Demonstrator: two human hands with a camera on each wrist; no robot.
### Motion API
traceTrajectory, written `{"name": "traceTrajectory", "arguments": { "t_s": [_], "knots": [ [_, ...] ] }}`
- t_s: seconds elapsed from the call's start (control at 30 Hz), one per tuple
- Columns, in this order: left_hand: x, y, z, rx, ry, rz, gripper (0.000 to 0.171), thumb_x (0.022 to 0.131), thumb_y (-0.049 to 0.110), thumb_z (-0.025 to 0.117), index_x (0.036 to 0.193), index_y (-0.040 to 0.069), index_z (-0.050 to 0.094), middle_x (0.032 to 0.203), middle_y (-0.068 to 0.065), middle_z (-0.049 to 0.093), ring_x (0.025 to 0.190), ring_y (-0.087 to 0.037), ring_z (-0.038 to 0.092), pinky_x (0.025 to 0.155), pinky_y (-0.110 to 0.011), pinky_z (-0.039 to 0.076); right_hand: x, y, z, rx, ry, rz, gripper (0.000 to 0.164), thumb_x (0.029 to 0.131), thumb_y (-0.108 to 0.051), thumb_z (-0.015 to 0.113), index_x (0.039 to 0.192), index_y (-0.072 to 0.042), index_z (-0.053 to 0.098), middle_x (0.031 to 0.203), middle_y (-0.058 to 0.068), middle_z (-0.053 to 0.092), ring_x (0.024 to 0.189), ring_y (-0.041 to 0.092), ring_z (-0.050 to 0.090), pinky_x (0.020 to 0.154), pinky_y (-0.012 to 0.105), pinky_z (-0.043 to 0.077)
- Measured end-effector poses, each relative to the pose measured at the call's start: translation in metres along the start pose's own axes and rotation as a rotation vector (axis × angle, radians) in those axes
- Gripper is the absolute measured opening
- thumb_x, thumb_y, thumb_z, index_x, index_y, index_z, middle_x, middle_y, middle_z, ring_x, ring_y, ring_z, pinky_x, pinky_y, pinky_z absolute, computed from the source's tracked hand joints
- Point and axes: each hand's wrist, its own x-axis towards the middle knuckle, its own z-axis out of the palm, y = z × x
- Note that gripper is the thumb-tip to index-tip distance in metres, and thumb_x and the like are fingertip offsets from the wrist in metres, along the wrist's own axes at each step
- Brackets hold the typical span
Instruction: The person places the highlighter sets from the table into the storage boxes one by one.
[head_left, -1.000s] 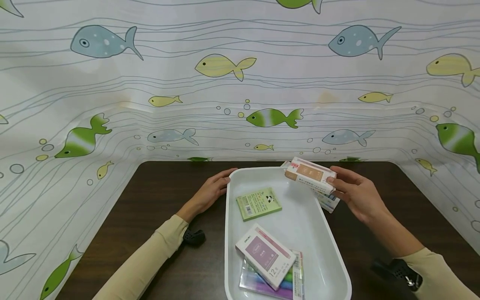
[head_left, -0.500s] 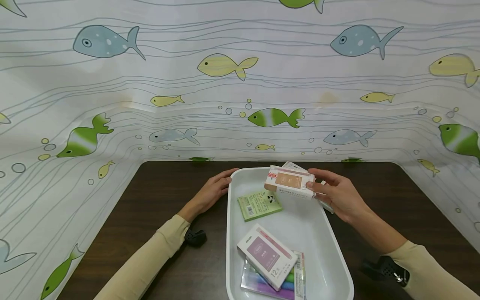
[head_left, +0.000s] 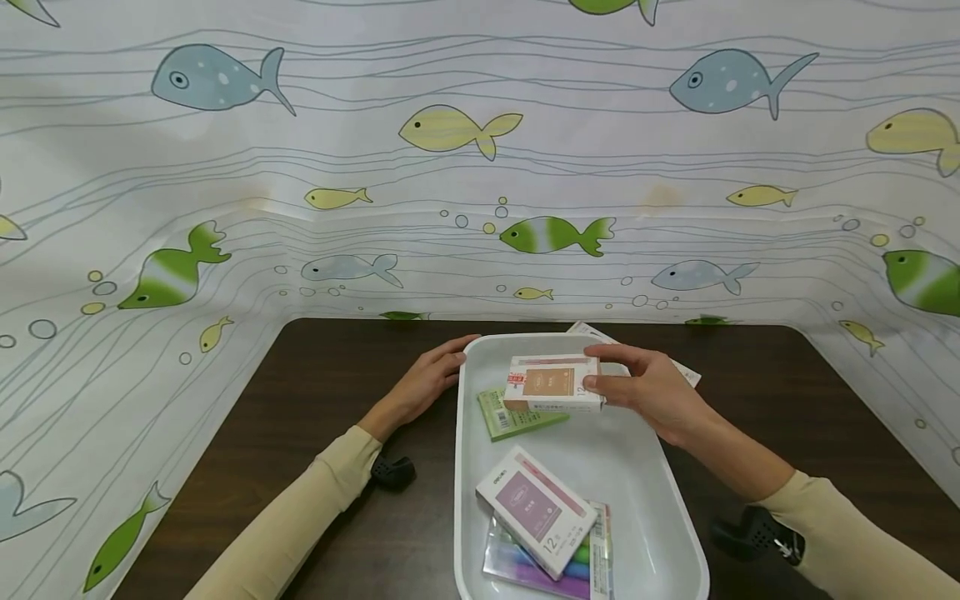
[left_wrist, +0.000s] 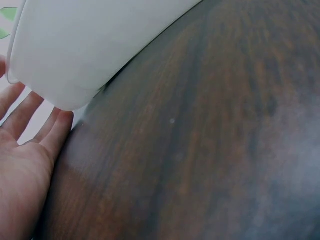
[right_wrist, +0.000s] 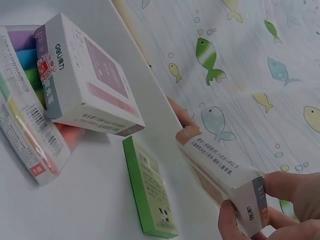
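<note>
My right hand (head_left: pixel 656 396) pinches the end of a white and orange cardboard box (head_left: pixel 551 383) between thumb and fingers. The box hangs over the far part of a white plastic tub (head_left: pixel 630 500), overlapping a flat green box with a panda picture (head_left: pixel 513 427). In the right wrist view, the held box (right_wrist: pixel 220 162) shows its printed side and end flap. At the tub's far left corner, my left hand (head_left: pixel 420 383) rests with extended fingers against the outer wall, as the left wrist view (left_wrist: pixel 25 165) also shows.
In the tub's near part, a white and purple box (head_left: pixel 536 510) lies tilted on a clear pack of coloured markers (head_left: pixel 517 565). Another white box (head_left: pixel 688 377) lies beyond the tub's right rim, partly hidden by my right hand. The dark wooden table (head_left: pixel 300 433) meets a fish-patterned curtain (head_left: pixel 442 283).
My right hand has carried the white and orange box leftward and a little nearer, from the tub's far right rim to above the green box. My left hand has stayed at the corner.
</note>
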Motion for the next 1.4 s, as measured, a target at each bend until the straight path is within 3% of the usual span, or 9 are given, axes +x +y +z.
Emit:
{"name": "traceTrajectory", "arguments": {
  "t_s": [0.2,0.47,0.53,0.67,0.77,1.03,1.17,1.4],
  "knots": [
    [0.001,-0.002,0.000,0.011,-0.014,-0.001,0.048,0.111,0.029,0.047,0.158,0.018,0.041,0.157,-0.002,0.040,0.139,-0.026,0.044,0.114,-0.043,0.034,-0.004,-0.001,0.009,-0.069,-0.002,0.009,0.066,0.090,-0.018,0.082,0.147,-0.001,0.052,0.143,0.022,0.046,0.110,0.028,0.063,0.094,0.038,0.054],
    [0.001,-0.001,0.001,0.006,-0.007,-0.002,0.049,0.111,0.029,0.047,0.158,0.017,0.041,0.156,-0.003,0.041,0.138,-0.025,0.045,0.114,-0.043,0.034,-0.001,0.003,0.015,-0.022,-0.042,-0.019,0.056,0.095,-0.011,0.075,0.145,0.000,0.054,0.147,0.019,0.041,0.118,0.032,0.060,0.093,0.041,0.054],
    [0.001,-0.001,0.000,0.002,-0.010,-0.002,0.049,0.111,0.028,0.047,0.158,0.015,0.040,0.156,-0.004,0.041,0.138,-0.026,0.044,0.114,-0.043,0.034,0.000,0.002,0.014,-0.088,-0.087,-0.042,0.051,0.097,-0.012,0.071,0.145,-0.004,0.056,0.150,0.015,0.042,0.125,0.033,0.056,0.098,0.046,0.051],
    [0.000,-0.001,0.000,0.000,-0.009,-0.002,0.049,0.111,0.028,0.047,0.158,0.016,0.041,0.156,-0.003,0.041,0.139,-0.025,0.044,0.114,-0.043,0.035,-0.002,-0.005,0.008,-0.364,-0.161,-0.143,0.040,0.103,-0.023,0.064,0.143,-0.017,0.062,0.158,0.001,0.041,0.144,0.033,0.036,0.109,0.061,0.036],
    [0.000,-0.001,0.000,0.006,0.001,-0.003,0.047,0.111,0.029,0.048,0.156,0.019,0.043,0.156,-0.002,0.042,0.139,-0.024,0.044,0.114,-0.043,0.035,-0.004,-0.011,0.000,-0.487,-0.164,-0.210,0.038,0.105,-0.031,0.060,0.143,-0.025,0.062,0.160,-0.005,0.037,0.148,0.033,0.027,0.109,0.067,0.030],
    [-0.001,-0.001,0.000,0.007,0.005,0.000,0.047,0.111,0.029,0.048,0.156,0.018,0.043,0.156,-0.004,0.042,0.139,-0.026,0.044,0.114,-0.044,0.035,-0.003,-0.014,-0.031,-0.520,-0.033,-0.227,0.052,0.106,-0.035,0.058,0.155,-0.023,0.046,0.161,0.004,0.036,0.141,0.037,0.041,0.106,0.067,0.035],
    [-0.001,-0.001,-0.001,0.006,-0.002,0.007,0.047,0.111,0.028,0.048,0.157,0.017,0.043,0.155,-0.005,0.042,0.139,-0.026,0.044,0.114,-0.044,0.034,-0.003,-0.009,-0.046,-0.564,0.027,-0.221,0.058,0.107,-0.035,0.057,0.160,-0.020,0.038,0.161,0.009,0.035,0.142,0.041,0.037,0.104,0.072,0.032],
    [-0.001,0.001,0.000,0.009,0.003,0.005,0.048,0.110,0.029,0.049,0.156,0.017,0.043,0.155,-0.005,0.043,0.139,-0.026,0.044,0.114,-0.044,0.034,-0.003,0.002,-0.063,-0.572,0.054,-0.186,0.062,0.107,-0.031,0.057,0.162,-0.017,0.032,0.163,0.018,0.028,0.145,0.047,0.027,0.103,0.076,0.029]
  ]
}}
